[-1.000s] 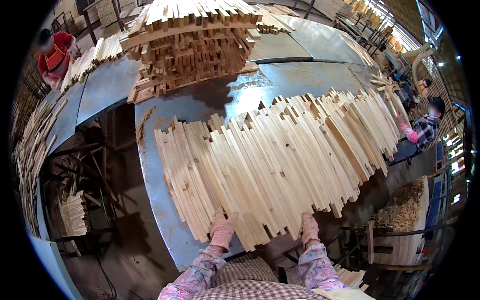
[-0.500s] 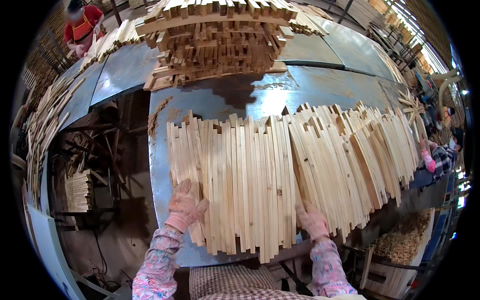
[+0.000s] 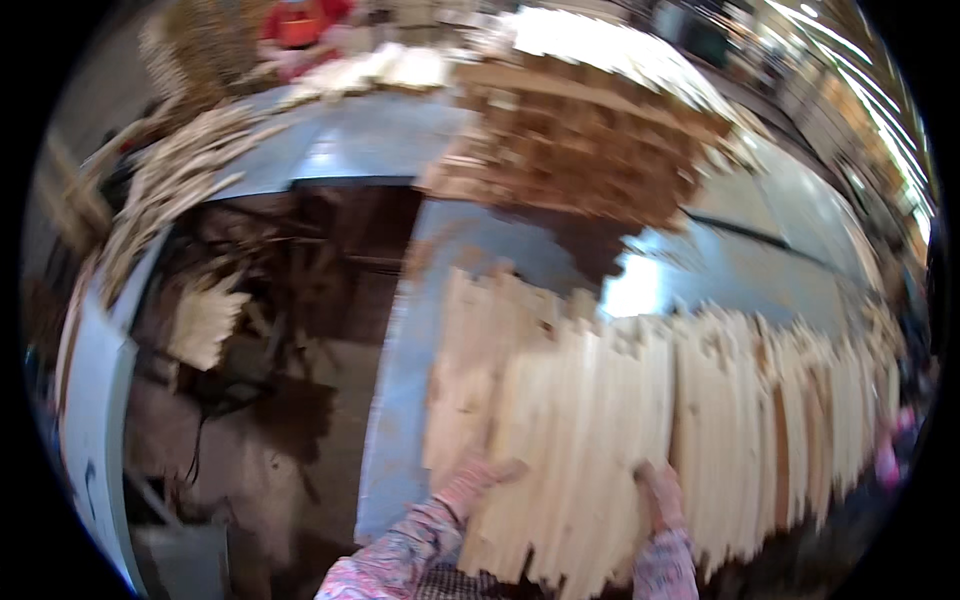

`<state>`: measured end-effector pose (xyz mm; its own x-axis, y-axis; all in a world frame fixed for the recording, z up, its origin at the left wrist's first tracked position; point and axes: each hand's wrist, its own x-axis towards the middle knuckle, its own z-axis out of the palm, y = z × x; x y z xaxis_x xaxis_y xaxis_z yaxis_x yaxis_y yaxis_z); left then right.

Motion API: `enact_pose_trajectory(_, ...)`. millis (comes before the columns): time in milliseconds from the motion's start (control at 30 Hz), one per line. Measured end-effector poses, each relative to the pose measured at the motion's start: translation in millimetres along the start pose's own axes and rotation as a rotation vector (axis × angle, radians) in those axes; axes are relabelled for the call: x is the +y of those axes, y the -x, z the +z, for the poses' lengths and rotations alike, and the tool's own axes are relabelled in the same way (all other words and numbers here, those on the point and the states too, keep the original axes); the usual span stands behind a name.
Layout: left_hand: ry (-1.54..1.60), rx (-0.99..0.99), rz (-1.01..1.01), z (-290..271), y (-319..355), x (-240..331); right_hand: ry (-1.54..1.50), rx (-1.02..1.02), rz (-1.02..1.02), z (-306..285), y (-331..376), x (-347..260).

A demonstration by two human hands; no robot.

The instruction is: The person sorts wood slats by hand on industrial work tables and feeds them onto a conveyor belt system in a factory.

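A broad row of pale wooden slats (image 3: 590, 430) lies side by side on a metal-topped table (image 3: 390, 410). My left hand (image 3: 470, 482), in a pinkish glove, presses against the left part of the row, its thumb pointing right across the slats. Opposite it, my right hand (image 3: 661, 496) bears on the slats at a dark gap. Between them the two hands grip a bunch of slats, whose near ends reach down toward my body. Motion blur smears the fingers, and some are hidden against the wood.
Beyond the row rises a large stack of slats (image 3: 580, 140). Loose thin strips (image 3: 190, 165) lie along another table at the far left, where a person in red (image 3: 303, 30) stands behind. Left of my table is a gap down to the floor, with a small slat pile (image 3: 207, 322).
My view has swung left, so the table and stack appear farther right and lower. Both hands stay at the slats and now appear closer together.
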<state>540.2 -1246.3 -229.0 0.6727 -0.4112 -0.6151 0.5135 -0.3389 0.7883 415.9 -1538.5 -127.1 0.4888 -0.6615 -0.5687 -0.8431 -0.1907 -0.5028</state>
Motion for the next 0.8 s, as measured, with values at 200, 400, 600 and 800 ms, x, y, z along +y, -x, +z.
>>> enact_pose_trajectory(200, 0.183, 0.087, 0.304, -43, 54, -44, -0.200, -0.013, -0.293, 31, 0, 49)
enact_pose_trajectory(400, 0.462, 0.105, 0.506, -167, 146, -46, -0.097, -0.265, -0.492, 119, 19, -37)
enact_pose_trajectory(600, 0.603, 0.457, 0.648, -373, 341, -56, -0.019, -0.557, -0.944, 319, 96, -186)
enact_pose_trajectory(800, 0.725, 0.847, 0.773, -573, 513, -125, -0.200, -0.917, -0.987, 534, 405, -395)
